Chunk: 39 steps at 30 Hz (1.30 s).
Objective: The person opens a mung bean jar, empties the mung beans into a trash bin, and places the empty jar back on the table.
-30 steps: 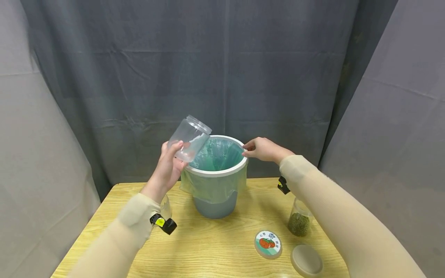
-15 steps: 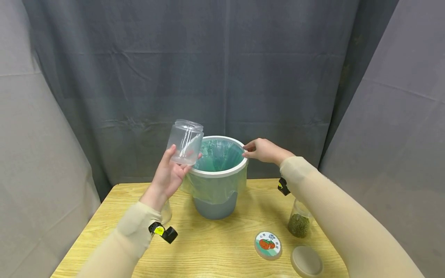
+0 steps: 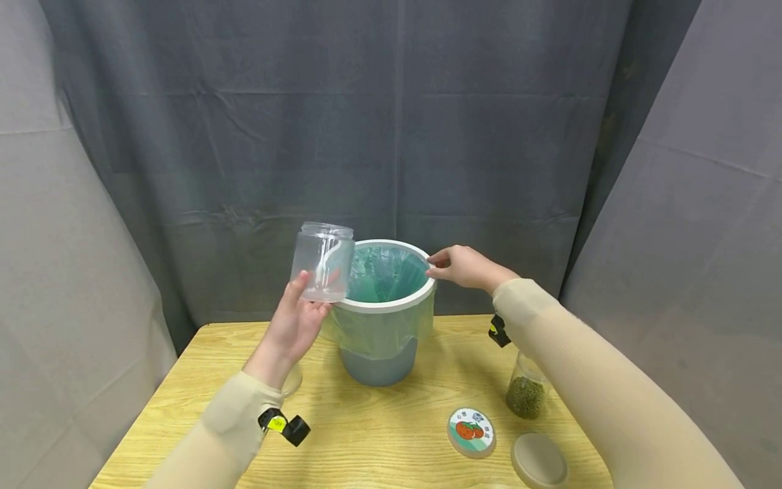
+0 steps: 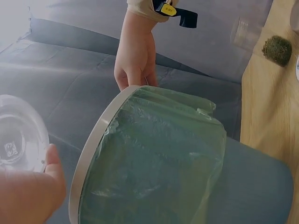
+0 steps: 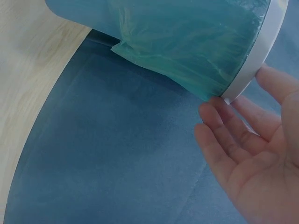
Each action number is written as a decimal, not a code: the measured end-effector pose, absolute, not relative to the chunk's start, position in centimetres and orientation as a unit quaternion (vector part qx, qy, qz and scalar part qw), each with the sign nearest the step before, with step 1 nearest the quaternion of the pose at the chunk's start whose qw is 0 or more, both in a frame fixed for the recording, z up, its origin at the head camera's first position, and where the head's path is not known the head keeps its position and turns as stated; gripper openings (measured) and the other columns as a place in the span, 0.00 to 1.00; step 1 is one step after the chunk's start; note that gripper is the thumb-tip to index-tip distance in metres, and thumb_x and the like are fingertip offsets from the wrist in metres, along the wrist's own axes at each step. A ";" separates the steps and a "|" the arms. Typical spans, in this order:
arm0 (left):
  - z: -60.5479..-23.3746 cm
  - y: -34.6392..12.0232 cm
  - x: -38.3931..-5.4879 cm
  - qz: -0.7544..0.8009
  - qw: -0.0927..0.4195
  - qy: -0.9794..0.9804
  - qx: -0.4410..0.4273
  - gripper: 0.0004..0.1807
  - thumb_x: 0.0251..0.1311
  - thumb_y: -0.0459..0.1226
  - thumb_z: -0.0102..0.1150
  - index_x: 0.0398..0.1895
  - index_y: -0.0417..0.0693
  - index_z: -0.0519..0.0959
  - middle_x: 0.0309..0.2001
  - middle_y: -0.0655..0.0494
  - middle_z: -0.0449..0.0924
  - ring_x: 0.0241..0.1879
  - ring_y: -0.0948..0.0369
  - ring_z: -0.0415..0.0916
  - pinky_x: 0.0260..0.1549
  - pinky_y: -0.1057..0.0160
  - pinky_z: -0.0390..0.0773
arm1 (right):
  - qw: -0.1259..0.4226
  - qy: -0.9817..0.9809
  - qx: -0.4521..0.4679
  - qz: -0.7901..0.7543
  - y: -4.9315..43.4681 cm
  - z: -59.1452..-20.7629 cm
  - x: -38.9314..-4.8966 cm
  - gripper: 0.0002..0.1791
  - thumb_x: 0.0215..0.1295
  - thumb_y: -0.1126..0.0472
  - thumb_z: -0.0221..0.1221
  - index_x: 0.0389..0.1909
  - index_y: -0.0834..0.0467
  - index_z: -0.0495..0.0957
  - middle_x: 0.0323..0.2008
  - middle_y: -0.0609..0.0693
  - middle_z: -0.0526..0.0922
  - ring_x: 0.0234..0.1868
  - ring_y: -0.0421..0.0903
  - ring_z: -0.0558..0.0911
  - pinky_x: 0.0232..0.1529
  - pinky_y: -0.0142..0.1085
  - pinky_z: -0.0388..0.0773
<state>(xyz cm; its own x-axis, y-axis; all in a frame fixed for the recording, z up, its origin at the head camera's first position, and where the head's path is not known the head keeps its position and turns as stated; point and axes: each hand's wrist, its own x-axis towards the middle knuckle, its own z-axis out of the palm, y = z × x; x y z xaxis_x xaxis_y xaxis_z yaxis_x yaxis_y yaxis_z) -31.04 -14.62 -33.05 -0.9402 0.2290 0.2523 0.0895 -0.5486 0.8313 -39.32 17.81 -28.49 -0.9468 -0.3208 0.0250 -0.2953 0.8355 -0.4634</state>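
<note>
My left hand (image 3: 292,333) holds a clear plastic jar (image 3: 322,266) low around its base, thumb on the near side. The jar stands nearly upright, mouth up and without a lid, just left of the bin's rim; nothing shows inside it. The grey trash bin (image 3: 379,367) has a white rim ring (image 3: 381,307) over a green plastic bag (image 3: 375,333) folded down outside. On the bin's right side, my right hand (image 3: 467,266) grips the rim between thumb and fingers. In the right wrist view, the fingers (image 5: 219,123) reach under the ring beside the bag.
A clear jar of small green beans (image 3: 525,397) stands at the right, partly behind the right forearm. Two lids lie on the wooden table (image 3: 366,435): one with a tomato picture (image 3: 471,432), one plain beige (image 3: 540,460). Another clear container (image 3: 293,380) is mostly hidden behind the left wrist.
The jar in my left hand has turned from tilted over the bin to nearly upright, and has come slightly lower and left. My right hand stays at the rim.
</note>
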 end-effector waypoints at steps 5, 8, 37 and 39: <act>-33.2 -14.9 -30.7 0.845 0.024 0.495 0.200 0.40 0.69 0.53 0.61 0.74 0.42 0.58 0.65 0.50 0.72 0.61 0.62 0.76 0.65 0.65 0.73 | 0.003 0.958 -0.175 -0.228 17.9 -29.0 -39.0 0.27 0.77 0.50 0.58 0.68 0.63 0.74 0.58 0.60 0.82 0.56 0.54 0.81 0.58 0.50 0.78; -33.0 -15.2 -30.3 0.837 0.017 0.510 0.199 0.40 0.70 0.47 0.59 0.76 0.38 0.54 0.62 0.48 0.71 0.56 0.61 0.80 0.59 0.66 0.78 | -0.023 0.957 -0.188 -0.222 18.0 -29.2 -38.7 0.26 0.77 0.51 0.58 0.67 0.63 0.76 0.54 0.59 0.81 0.52 0.54 0.79 0.54 0.50 0.77; -35.9 -18.4 -28.3 0.688 -0.102 0.703 0.147 0.41 0.59 0.23 0.63 0.73 0.45 0.57 0.64 0.53 0.73 0.59 0.64 0.72 0.56 0.72 0.76 | -0.229 0.897 -0.174 -0.336 20.2 -31.8 -32.6 0.21 0.73 0.59 0.63 0.64 0.58 0.77 0.57 0.58 0.78 0.59 0.56 0.78 0.66 0.54 0.73; -36.4 -18.7 -28.0 0.669 -0.102 0.724 0.135 0.43 0.58 0.24 0.66 0.75 0.44 0.56 0.66 0.48 0.72 0.60 0.66 0.72 0.56 0.74 0.75 | -0.230 0.896 -0.173 -0.337 20.6 -32.1 -31.8 0.21 0.74 0.59 0.62 0.65 0.58 0.76 0.58 0.58 0.77 0.60 0.57 0.77 0.66 0.55 0.73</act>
<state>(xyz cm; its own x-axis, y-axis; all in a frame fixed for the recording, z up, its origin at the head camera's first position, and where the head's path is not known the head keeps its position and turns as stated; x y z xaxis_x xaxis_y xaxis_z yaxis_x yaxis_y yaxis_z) -28.05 -18.65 -36.43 -0.9424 0.0594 0.3292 0.3329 0.0690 0.9404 -31.77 20.60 -32.14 -0.8337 -0.1555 0.5299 -0.4663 0.7122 -0.5246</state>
